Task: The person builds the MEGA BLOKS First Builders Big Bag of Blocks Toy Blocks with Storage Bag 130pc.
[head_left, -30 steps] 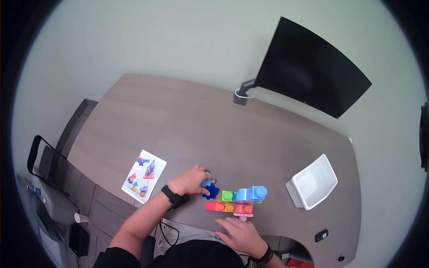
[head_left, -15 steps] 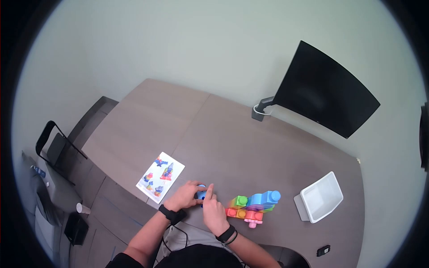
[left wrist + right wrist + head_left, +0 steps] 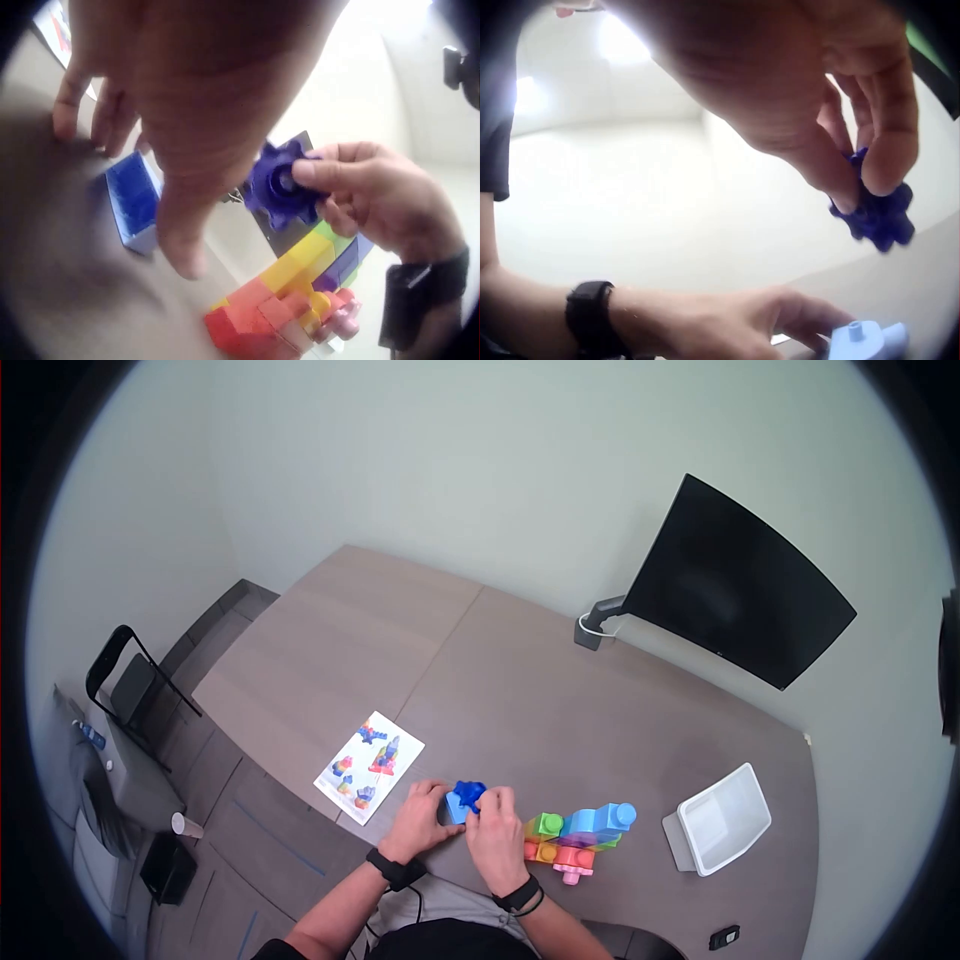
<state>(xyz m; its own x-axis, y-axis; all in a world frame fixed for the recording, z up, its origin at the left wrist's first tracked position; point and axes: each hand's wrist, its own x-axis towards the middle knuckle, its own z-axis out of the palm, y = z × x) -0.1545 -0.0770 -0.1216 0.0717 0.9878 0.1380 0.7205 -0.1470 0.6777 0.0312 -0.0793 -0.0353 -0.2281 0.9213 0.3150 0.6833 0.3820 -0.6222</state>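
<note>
My right hand (image 3: 497, 842) pinches a dark blue toy gear (image 3: 881, 217) between thumb and fingers. In the left wrist view the gear's toothed rim and round hub face the camera. Thumb and fingers of my left hand (image 3: 418, 824) hold a light blue toy block (image 3: 859, 341) on the table. This block has a small peg, seen in the right wrist view, and a hollow side (image 3: 135, 196) in the left wrist view. Overlapping the block in the head view, the gear is apart from it in the right wrist view.
Right of my hands stands a build of coloured blocks (image 3: 575, 828). A picture sheet (image 3: 366, 768) lies to the left. Farther right are a white bin (image 3: 725, 820) and a small black device (image 3: 724, 937). A monitor (image 3: 745, 585) hangs over the table's back edge.
My right hand has moved left from beside the coloured build and now pinches the gear. The left hand has stayed at the light blue block. The head view has shifted.
</note>
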